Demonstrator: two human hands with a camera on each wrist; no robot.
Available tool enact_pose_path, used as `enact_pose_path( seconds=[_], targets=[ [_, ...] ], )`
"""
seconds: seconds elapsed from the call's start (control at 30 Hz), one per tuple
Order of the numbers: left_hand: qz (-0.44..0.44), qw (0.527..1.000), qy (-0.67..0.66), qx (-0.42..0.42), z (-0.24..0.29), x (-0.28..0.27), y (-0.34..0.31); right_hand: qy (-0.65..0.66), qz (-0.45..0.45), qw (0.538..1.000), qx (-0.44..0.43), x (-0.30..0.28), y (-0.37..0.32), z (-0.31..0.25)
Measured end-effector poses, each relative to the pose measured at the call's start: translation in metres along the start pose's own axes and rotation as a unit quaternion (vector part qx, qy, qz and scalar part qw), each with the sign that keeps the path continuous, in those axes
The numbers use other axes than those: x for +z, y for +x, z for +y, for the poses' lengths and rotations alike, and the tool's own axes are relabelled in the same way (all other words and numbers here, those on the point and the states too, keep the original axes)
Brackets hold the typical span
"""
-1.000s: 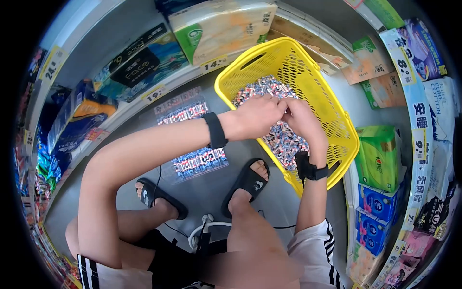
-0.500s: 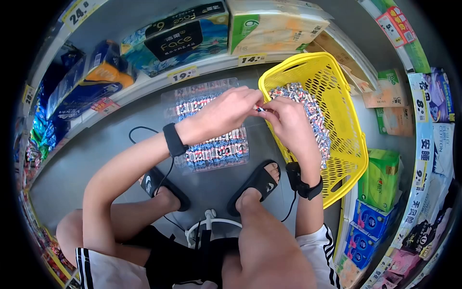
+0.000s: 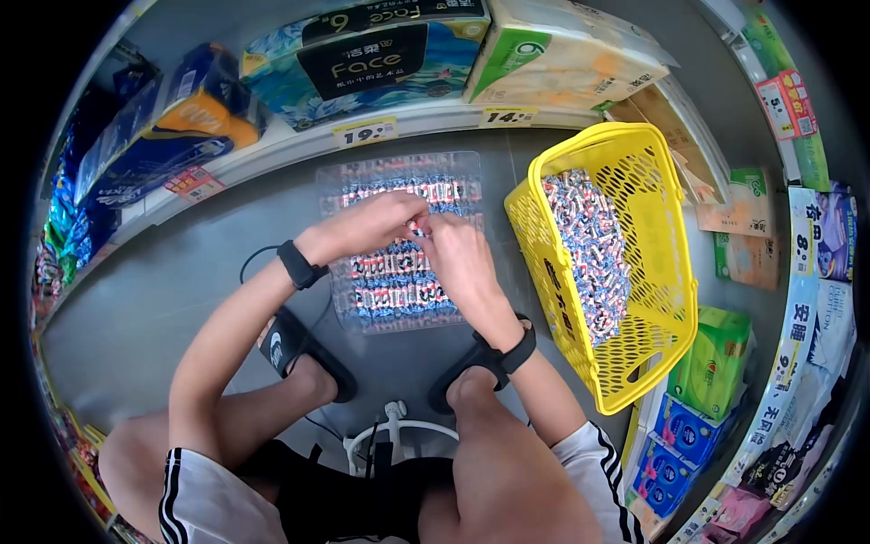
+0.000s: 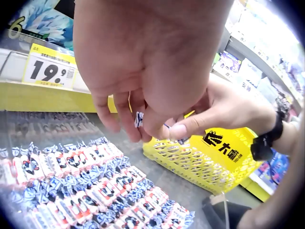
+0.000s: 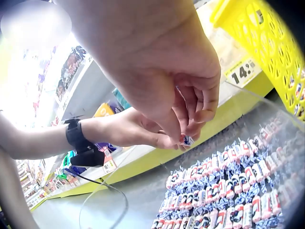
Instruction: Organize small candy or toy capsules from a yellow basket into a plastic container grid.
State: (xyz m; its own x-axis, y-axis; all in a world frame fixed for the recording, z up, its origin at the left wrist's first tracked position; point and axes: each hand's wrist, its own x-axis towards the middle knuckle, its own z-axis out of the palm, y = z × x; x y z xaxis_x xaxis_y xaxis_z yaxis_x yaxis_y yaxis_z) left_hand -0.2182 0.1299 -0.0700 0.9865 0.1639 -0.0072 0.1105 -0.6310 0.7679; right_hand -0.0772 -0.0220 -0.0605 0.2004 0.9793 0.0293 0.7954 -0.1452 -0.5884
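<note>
Over a clear plastic box (image 3: 399, 156) with neat rows of wrapped candies (image 3: 399, 296), both hands meet fingertip to fingertip. The left hand (image 3: 376, 222) pinches a small candy in a blue, white and red twist wrapper (image 3: 417, 228). From the other side, the right hand (image 3: 462, 265) pinches at the same spot with thumb and fingers, its other fingers curled inward. A wrapped piece (image 4: 138, 119) also shows between the left fingers in the left wrist view. In the right wrist view, a candy end (image 5: 186, 140) sticks out where the two thumbs meet.
To the right stands a yellow basket (image 3: 666, 344) holding a loose heap of the same candies (image 3: 589, 245). Shelves with tissue packs (image 3: 376, 63) curve around the back and right. A thin black cable (image 3: 245, 265) lies on the floor by the sandalled feet.
Both hands have moved left, from inside the yellow basket to above the clear box, bringing wrapped candy with them. The head view has shifted, so the basket appears farther right.
</note>
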Motion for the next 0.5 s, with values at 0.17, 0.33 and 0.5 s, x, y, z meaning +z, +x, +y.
enact_pose_path(
  seconds=[0.17,0.33,0.5],
  targets=[
    [-0.027,0.999,-0.008,-0.042,-0.017,-0.005,-0.019,0.051,-0.018,0.999,-0.004,0.025,0.010,0.001],
    [0.038,0.996,0.028,-0.078,-0.014,-0.008,-0.014,0.053,0.016,0.998,0.004,0.034,0.022,0.001],
    [0.214,0.959,0.065,-0.175,-0.018,0.025,0.007,-0.226,0.081,0.970,0.051,0.046,0.033,0.005]
  ],
)
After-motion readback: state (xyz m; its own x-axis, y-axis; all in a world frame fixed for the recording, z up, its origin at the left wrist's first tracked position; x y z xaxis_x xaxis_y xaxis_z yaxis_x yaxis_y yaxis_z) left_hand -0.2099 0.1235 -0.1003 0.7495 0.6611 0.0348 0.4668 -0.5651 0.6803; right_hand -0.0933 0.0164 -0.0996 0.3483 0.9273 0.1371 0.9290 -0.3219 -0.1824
